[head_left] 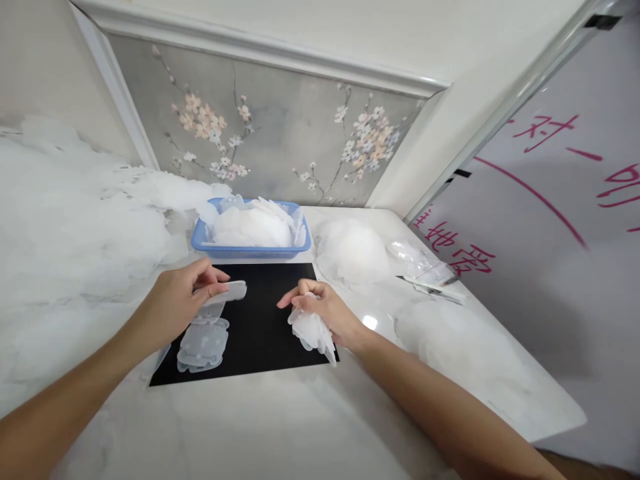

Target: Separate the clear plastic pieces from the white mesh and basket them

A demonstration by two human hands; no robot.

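Note:
Between the thumb and fingers of my left hand [203, 283] is a thin translucent plastic piece [235, 291], held above the left part of a black mat [260, 333]. Below that hand lies a small stack of clear rounded plastic pieces [204, 343] on the mat. My right hand [320, 303], over the mat's right edge, grips a bunch of whitish translucent plastic pieces [313, 330] that fan out downward. Its index finger points left, away from the bunch. What exactly these pieces are I cannot make out.
A blue basket [250, 252] heaped with similar pieces stands behind the mat. A large white pile [75, 227] covers the left side. Another white heap [353, 250] and a clear plastic bag [420, 261] lie at back right. A whiteboard [530, 220] with red writing borders the table's right.

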